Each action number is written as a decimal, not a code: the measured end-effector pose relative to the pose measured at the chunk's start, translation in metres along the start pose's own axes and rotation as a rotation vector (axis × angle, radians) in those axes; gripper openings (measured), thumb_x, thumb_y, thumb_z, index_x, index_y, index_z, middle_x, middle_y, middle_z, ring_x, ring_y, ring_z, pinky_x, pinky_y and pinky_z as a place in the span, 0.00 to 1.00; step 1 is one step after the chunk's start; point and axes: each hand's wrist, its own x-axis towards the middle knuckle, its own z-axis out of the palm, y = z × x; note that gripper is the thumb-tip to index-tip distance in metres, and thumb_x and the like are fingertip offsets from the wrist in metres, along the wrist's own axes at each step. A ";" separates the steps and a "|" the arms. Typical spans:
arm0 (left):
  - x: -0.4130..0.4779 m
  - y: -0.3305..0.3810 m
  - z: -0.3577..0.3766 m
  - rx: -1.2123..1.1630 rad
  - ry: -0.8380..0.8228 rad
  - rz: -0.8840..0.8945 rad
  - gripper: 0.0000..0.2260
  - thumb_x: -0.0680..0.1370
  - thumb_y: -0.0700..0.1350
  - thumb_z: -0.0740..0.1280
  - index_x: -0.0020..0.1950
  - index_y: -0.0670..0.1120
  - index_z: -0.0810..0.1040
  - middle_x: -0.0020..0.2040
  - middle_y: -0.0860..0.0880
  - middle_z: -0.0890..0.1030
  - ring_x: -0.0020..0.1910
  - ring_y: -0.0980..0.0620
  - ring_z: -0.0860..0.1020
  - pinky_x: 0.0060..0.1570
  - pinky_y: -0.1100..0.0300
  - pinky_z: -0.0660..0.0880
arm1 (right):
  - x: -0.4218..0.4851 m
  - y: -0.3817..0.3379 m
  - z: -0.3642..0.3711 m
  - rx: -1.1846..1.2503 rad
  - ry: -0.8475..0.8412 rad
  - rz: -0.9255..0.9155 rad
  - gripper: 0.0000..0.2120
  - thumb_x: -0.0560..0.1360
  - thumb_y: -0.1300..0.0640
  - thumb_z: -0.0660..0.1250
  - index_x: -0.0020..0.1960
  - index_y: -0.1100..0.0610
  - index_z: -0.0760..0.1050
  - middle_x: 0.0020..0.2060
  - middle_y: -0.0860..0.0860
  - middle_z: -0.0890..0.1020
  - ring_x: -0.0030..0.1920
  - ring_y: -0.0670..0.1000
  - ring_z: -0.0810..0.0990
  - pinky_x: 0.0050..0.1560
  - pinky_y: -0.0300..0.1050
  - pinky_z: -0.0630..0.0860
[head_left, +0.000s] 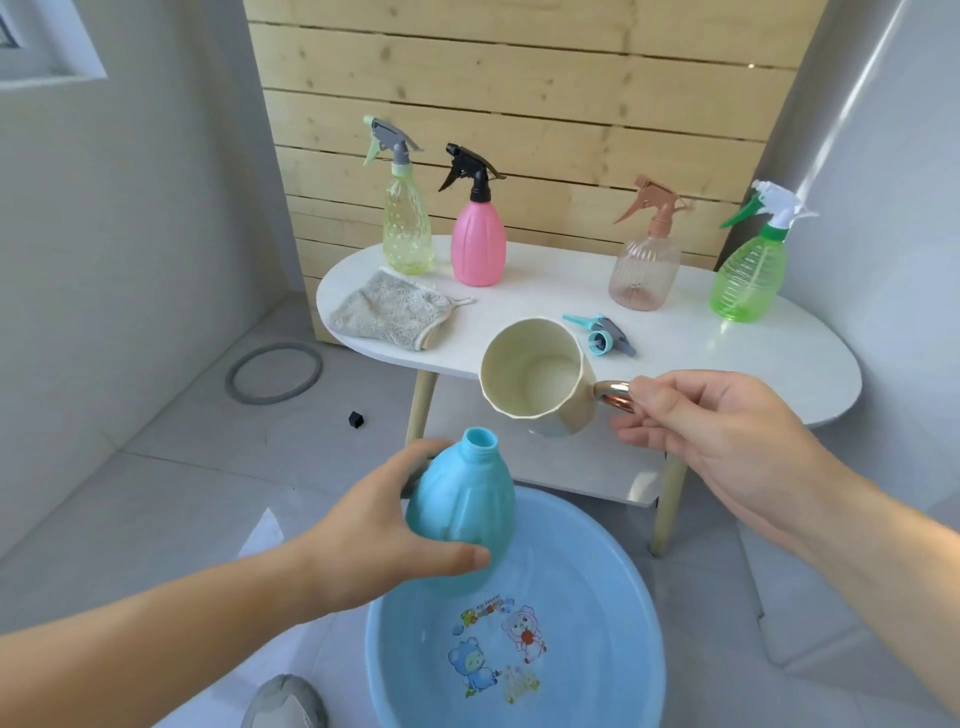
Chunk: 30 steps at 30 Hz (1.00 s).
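- One blue bottle (464, 514), uncapped, gripped by the left hand (374, 540) above one blue basin (613, 566).
- One cream cup (537, 376), tilted, handle pinched by the right hand (711, 421).
- Four spray bottles (478, 234) beyond both hands.

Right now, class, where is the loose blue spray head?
In the head view, the loose spray head lies on the white table, right of centre, between the brown-topped bottle and the cream cup.

Left hand (374, 525) curled in a wide grasp (thumb nearest), right hand (711, 421) higher, fingertips pinching
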 end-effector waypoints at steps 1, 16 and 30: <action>0.001 0.001 0.001 0.004 0.005 0.002 0.33 0.67 0.44 0.84 0.65 0.64 0.74 0.58 0.59 0.82 0.60 0.62 0.80 0.59 0.58 0.81 | -0.001 -0.002 -0.001 -0.018 0.008 -0.023 0.14 0.67 0.45 0.70 0.38 0.56 0.85 0.40 0.55 0.85 0.51 0.59 0.85 0.61 0.54 0.78; 0.014 -0.001 0.011 -0.016 0.004 0.009 0.33 0.65 0.48 0.84 0.63 0.66 0.73 0.58 0.60 0.81 0.60 0.61 0.80 0.59 0.58 0.81 | -0.005 -0.008 -0.003 -0.097 0.059 -0.103 0.07 0.74 0.57 0.69 0.44 0.60 0.84 0.51 0.46 0.86 0.52 0.56 0.85 0.58 0.39 0.79; 0.017 -0.007 0.010 -0.053 0.004 0.006 0.35 0.61 0.53 0.83 0.65 0.65 0.74 0.59 0.58 0.82 0.61 0.58 0.80 0.60 0.52 0.81 | -0.006 -0.009 0.003 -0.143 0.045 -0.180 0.14 0.66 0.47 0.69 0.42 0.57 0.85 0.53 0.45 0.86 0.55 0.47 0.84 0.64 0.48 0.76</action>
